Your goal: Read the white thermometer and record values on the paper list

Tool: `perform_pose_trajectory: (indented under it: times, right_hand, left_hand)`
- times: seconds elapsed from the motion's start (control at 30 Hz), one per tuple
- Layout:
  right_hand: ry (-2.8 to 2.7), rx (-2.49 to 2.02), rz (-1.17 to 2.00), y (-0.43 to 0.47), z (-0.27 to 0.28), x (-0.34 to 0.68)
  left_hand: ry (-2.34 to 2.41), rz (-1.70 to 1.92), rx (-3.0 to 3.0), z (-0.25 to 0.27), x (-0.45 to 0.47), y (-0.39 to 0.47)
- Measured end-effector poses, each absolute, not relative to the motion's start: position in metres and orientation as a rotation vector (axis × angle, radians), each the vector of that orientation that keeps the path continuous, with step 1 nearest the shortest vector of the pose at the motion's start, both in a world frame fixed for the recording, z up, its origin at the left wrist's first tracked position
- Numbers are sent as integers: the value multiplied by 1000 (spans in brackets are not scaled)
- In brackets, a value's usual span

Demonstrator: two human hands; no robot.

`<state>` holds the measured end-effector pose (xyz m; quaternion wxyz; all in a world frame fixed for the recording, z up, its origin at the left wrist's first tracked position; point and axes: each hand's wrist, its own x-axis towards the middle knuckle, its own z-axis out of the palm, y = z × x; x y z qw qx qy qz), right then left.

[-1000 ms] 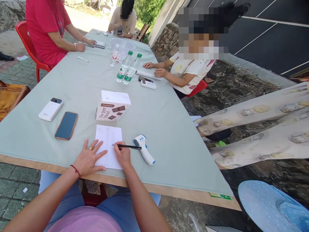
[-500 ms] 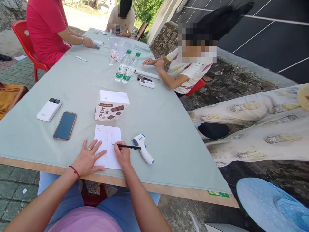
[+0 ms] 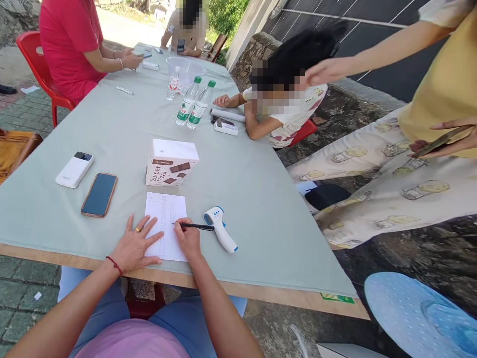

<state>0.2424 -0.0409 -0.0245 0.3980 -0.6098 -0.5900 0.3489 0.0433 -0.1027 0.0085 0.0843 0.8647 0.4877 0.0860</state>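
A white sheet of paper point(image 3: 166, 204) with columns of small handwriting lies near the table's front edge. My left hand point(image 3: 139, 243) is spread flat over its left side, fingers apart, a ring on one finger. On the right side of the sheet, my right hand point(image 3: 189, 239) grips a black pen point(image 3: 197, 226), its tip at the paper. Just right of that hand lies a white and blue infrared thermometer point(image 3: 220, 229). Behind the paper stands a white and brown box point(image 3: 172, 163). A phone point(image 3: 99, 195) and a white power bank point(image 3: 74, 169) lie to the left.
Farther back on the table point(image 3: 257, 199) stand several bottles point(image 3: 199, 108) and a clear plastic basin point(image 3: 186, 67). Several people sit around it. At the right a standing person point(image 3: 436, 89) holds a phone. A blue hat point(image 3: 421, 313) is at lower right.
The standing person at the right has come further into view, one arm reaching toward the seated person, whose head is lower. The person in red has raised their hands. My hands barely differ.
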Motion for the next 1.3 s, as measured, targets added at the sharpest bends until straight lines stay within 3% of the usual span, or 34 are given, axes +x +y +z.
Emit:
perform_pose_trajectory:
  times: [1.3]
  right_hand:
    - [-1367,-1591,879,-41,-28,245]
  left_hand:
    - [1447,285,2522,8,42,-103]
